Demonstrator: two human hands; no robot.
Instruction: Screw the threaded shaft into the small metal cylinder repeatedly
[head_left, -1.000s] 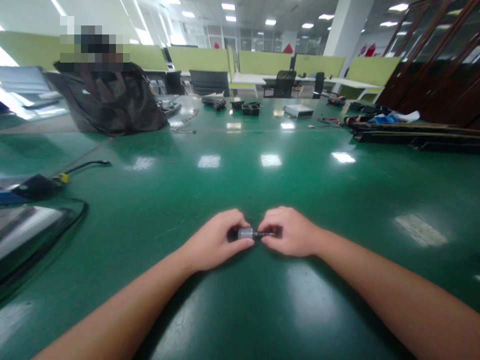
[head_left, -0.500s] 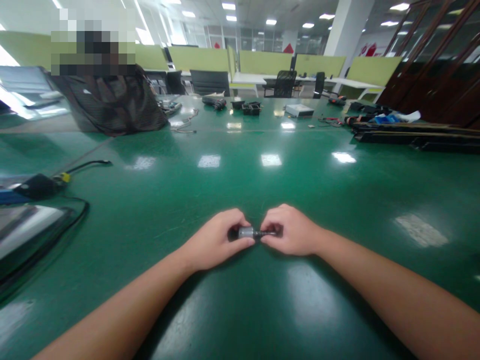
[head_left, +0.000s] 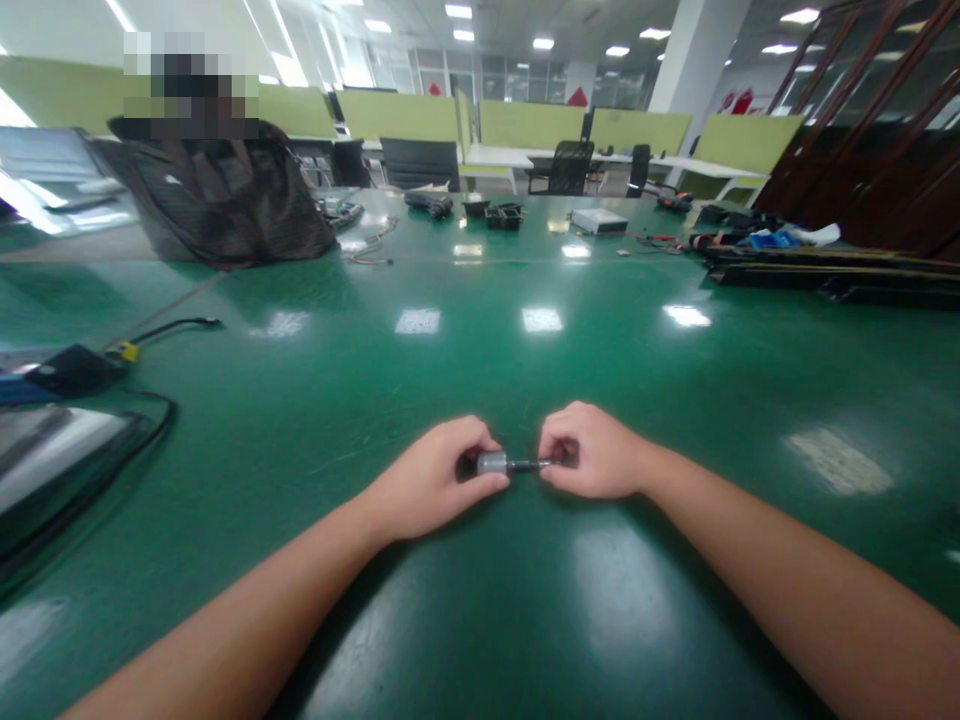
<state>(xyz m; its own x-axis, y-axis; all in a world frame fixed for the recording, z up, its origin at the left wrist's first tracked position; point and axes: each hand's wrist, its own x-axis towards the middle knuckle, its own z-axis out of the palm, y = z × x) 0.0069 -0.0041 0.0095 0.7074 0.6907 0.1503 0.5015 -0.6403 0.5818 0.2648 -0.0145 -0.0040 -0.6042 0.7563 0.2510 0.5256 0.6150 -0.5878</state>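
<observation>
Between my hands, low over the green table (head_left: 480,370), lies a small silver-grey cylinder (head_left: 492,463) with a thin dark rod (head_left: 525,465) sticking out to the right. My left hand (head_left: 431,485) is closed around the cylinder, thumb below and fingers above; its left end looks black. At the far end of the rod, my right hand (head_left: 598,458) is closed in a pinch with thumb and fingertips. The rod's tip is partly hidden by those fingers. Whether the cylinder and rod are one piece I cannot tell.
On the left lie a black cable (head_left: 169,420) and a dark device with a yellow part (head_left: 129,351). A person in dark clothing (head_left: 225,200) is at the far left. Black parts (head_left: 502,215), a silver box (head_left: 598,221) and long black strips (head_left: 825,275) lie along the back.
My right hand has slid a little to the right along the rod, so more of the rod shows. The left hand and the cylinder stay nearly still.
</observation>
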